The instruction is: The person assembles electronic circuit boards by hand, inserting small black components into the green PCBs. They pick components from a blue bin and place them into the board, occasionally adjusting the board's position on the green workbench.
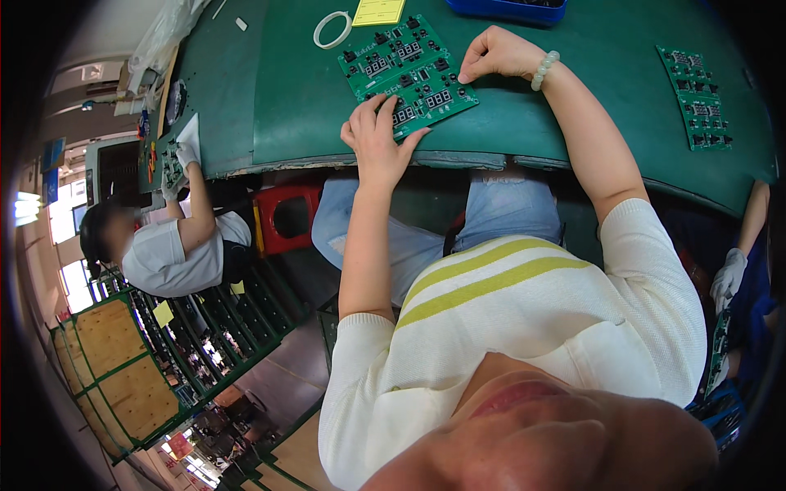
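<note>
A green circuit board panel (416, 75) with several black digit displays and dark components lies on the green table in front of me. My left hand (377, 139) rests over its near left corner, fingers spread across the board and thumb along the near edge. At the panel's right edge, my right hand (499, 59) is closed in a pinch, thumb and index finger brought together beside the board. Whatever is between those fingertips is too small or hidden to make out. A pale bead bracelet (544, 70) circles my right wrist.
Beyond the panel are a white ring (332, 30), a yellow paper slip (378, 11) and a blue tray (508, 10). Another circuit board panel (696, 98) lies far right. At left, a gloved person (176, 254) handles a board; a gloved hand (729, 278) shows at right.
</note>
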Tool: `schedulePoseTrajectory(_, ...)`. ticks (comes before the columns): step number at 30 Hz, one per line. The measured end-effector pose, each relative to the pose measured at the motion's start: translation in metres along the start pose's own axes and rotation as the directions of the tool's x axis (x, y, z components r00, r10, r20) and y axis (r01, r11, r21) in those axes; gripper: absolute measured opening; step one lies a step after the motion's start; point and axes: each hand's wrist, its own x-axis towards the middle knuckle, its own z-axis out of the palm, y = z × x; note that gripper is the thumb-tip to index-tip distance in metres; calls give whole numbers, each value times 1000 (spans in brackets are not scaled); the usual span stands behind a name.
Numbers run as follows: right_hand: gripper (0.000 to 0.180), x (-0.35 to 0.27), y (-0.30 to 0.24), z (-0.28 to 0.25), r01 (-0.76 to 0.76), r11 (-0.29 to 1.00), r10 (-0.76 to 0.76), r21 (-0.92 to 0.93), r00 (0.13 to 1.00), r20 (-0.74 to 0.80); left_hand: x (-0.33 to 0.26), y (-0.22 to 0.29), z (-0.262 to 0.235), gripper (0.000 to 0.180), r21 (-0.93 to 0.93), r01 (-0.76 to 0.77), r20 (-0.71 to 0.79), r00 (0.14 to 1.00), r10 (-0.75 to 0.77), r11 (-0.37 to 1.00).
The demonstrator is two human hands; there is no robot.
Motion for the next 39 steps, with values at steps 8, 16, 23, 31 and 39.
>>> schedulePoseTrajectory(8,19,8,6,1,108,989,-90,103,983,-160,22,-20,41,67,-230,-22,-158,987,-15,973)
schedulePoseTrajectory(16,18,8,7,3,109,977,-136,-186,981,-138,18,-17,33,77,-366,110,-162,970,-180,924)
schedulePoseTrajectory(23,20,4,2,-2,100,964,-139,-247,979,-146,15,-24,39,74,-371,97,-171,970,-171,923)
schedulePoseTrajectory(31,20,1,-10,6,7,928,-61,-373,989,-132,13,-27,40,68,-395,105,-182,965,-190,913)
schedulePoseTrajectory(39,15,-1,-9,20,29,797,-173,-604,968,-182,15,-23,38,67,-366,77,-200,967,-159,928)
